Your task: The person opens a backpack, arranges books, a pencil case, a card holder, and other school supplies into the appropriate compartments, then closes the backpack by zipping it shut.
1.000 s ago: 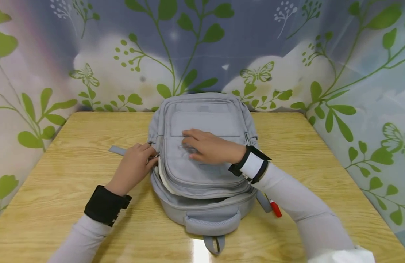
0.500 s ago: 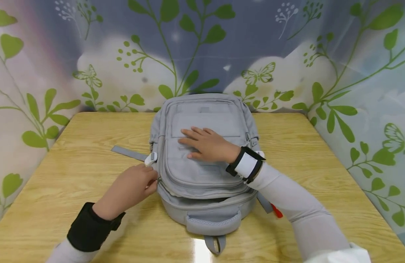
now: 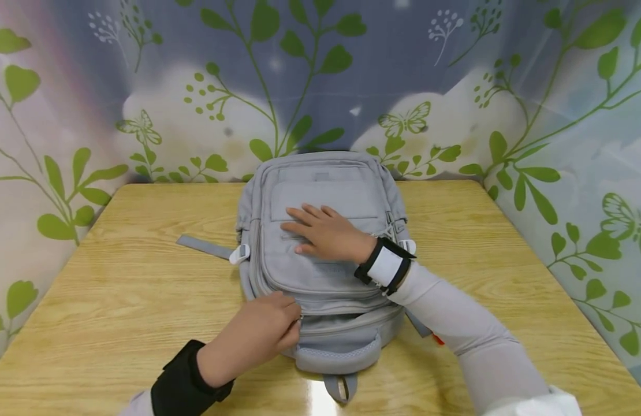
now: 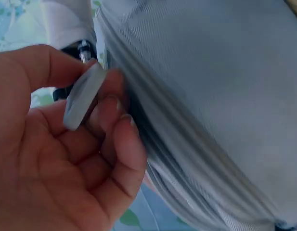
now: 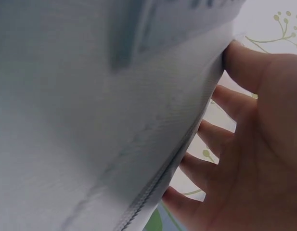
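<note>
A grey backpack (image 3: 325,196) lies on its back on the wooden table, its top handle (image 3: 341,359) toward the person. The main compartment gapes along its right part near the handle. At the left corner of that opening, my left hand (image 3: 263,326) pinches a zipper pull (image 4: 84,96) between thumb and curled fingers. My right hand (image 3: 331,234) rests with spread fingers on the front pocket; in the right wrist view its fingertips (image 5: 213,137) press the fabric beside a zipper line (image 5: 153,187).
A grey strap (image 3: 203,245) with a white buckle (image 3: 239,254) sticks out at the bag's left. Something red (image 3: 438,340) shows beside the right forearm. A leaf-patterned curtain (image 3: 310,75) stands behind the wooden table (image 3: 144,271).
My left hand has drawn the zipper pull from the bag's left side down around the corner toward the handle. The left part of the opening has closed. My right hand stays on the front pocket.
</note>
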`<state>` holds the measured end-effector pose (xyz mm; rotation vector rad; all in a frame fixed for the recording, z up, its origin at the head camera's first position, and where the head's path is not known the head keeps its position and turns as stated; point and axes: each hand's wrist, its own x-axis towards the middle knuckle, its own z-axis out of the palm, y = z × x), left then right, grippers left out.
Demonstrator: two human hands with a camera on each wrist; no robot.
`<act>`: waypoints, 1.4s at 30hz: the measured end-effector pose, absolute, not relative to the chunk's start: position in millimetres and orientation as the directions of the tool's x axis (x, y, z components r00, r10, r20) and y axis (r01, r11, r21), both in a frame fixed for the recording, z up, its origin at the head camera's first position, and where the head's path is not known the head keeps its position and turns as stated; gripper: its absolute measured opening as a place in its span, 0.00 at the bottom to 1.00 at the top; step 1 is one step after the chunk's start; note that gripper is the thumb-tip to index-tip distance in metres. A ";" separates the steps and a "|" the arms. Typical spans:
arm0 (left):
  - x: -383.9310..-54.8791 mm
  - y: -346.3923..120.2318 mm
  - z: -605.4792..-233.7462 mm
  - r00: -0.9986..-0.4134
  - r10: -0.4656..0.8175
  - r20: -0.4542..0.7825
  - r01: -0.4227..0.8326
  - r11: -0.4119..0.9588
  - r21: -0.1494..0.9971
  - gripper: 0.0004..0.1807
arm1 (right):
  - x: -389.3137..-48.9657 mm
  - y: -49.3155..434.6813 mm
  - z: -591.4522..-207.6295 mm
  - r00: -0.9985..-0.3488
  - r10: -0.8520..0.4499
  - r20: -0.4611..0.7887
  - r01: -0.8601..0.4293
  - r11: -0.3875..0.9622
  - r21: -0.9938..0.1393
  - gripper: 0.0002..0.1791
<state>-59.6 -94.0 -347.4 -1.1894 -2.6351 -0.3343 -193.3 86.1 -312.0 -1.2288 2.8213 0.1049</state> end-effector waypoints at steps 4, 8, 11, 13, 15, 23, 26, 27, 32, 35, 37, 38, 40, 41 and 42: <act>-58.2 -86.3 -347.3 -0.664 0.694 0.279 0.743 0.655 0.138 0.14 | -188.2 87.0 -311.5 -0.674 -0.736 -0.070 -0.738 0.674 0.029 0.30; -56.1 -90.0 -340.7 -0.711 0.672 0.206 0.703 0.672 0.233 0.18 | -174.4 88.5 -304.6 -0.614 -0.789 -0.031 -0.788 0.615 -0.032 0.27; -54.4 -93.2 -335.4 -0.715 0.685 0.137 0.688 0.656 0.311 0.21 | -153.4 96.7 -300.4 -0.518 -0.855 0.008 -0.850 0.514 -0.115 0.22; -53.5 -95.9 -331.4 -0.715 0.691 0.106 0.679 0.649 0.345 0.21 | -136.8 102.0 -299.3 -0.458 -0.889 0.005 -0.876 0.451 -0.172 0.20; -53.1 -98.4 -327.2 -0.721 0.687 0.085 0.661 0.646 0.381 0.20 | -121.5 104.4 -299.7 -0.429 -0.902 -0.043 -0.876 0.428 -0.221 0.21; -57.5 -97.2 -324.2 -0.731 0.670 0.127 0.637 0.604 0.480 0.15 | -92.1 98.0 -317.5 -0.463 -0.873 -0.154 -0.819 0.488 -0.302 0.06; -64.5 -104.1 -330.7 -0.681 0.708 0.188 0.676 0.508 0.533 0.09 | -92.2 100.0 -322.1 -0.482 -0.868 -0.119 -0.816 0.494 -0.301 0.08; -67.8 -107.6 -333.6 -0.663 0.713 0.227 0.699 0.483 0.527 0.06 | -92.5 101.1 -322.3 -0.480 -0.870 -0.111 -0.817 0.490 -0.303 0.09; -86.0 -125.5 -352.1 -0.563 0.702 0.437 0.827 0.476 0.300 0.19 | -91.5 107.3 -316.5 -0.455 -0.884 -0.107 -0.818 0.462 -0.344 0.08; -94.0 -129.3 -362.4 -0.539 0.719 0.439 0.836 0.520 0.174 0.28 | -88.7 112.1 -308.4 -0.461 -0.876 -0.139 -0.779 0.475 -0.410 0.04; -96.7 -128.6 -367.9 -0.545 0.731 0.410 0.828 0.546 0.127 0.30 | -86.6 114.6 -303.6 -0.457 -0.876 -0.155 -0.758 0.475 -0.447 0.05; -97.5 -127.7 -370.0 -0.549 0.733 0.401 0.823 0.559 0.104 0.30 | -85.6 115.5 -301.5 -0.449 -0.878 -0.163 -0.754 0.471 -0.458 0.05; -97.8 -125.4 -372.4 -0.547 0.735 0.401 0.816 0.575 0.060 0.29 | -83.6 117.8 -298.9 -0.435 -0.885 -0.166 -0.757 0.459 -0.465 0.07; -97.7 -124.3 -373.1 -0.542 0.736 0.406 0.813 0.582 0.031 0.28 | -83.0 119.7 -298.6 -0.434 -0.886 -0.164 -0.758 0.457 -0.465 0.07; -97.4 -123.3 -373.5 -0.535 0.737 0.413 0.810 0.586 0.004 0.28 | -82.8 122.3 -298.6 -0.440 -0.882 -0.167 -0.753 0.463 -0.468 0.07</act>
